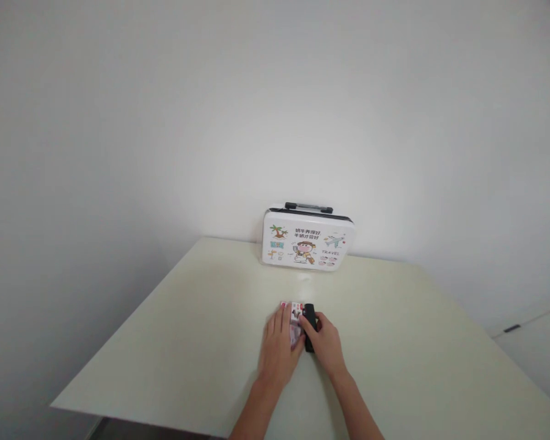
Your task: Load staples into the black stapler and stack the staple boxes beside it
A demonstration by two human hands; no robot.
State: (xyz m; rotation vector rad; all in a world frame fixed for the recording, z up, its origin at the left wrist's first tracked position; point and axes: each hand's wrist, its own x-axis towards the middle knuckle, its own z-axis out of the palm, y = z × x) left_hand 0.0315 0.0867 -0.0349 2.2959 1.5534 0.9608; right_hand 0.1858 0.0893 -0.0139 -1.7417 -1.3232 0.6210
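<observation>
Near the middle of the white table, a black, long, narrow object (309, 311) that looks like a stapler lies lengthwise away from me. My right hand (327, 345) grips it, thumb on the left and fingers round the far right side. Directly left of it is a small white-and-red box (296, 310) with a dark picture printed on top. A pale pinkish item (294, 334), too covered to name, lies nearer to me. My left hand (279, 345) rests over these things, fingers stretched forward and thumb apart. Beyond its fingertips peeks a small pink-and-white piece (283, 303), mostly hidden.
A white case (279, 247) with cartoon travel prints and a black-ended handle (308, 208) stands at the table's back edge against the wall (275, 110). The table (187, 324) has its left edge slanting toward me. A thin cable with a dark piece (512, 328) runs at the right.
</observation>
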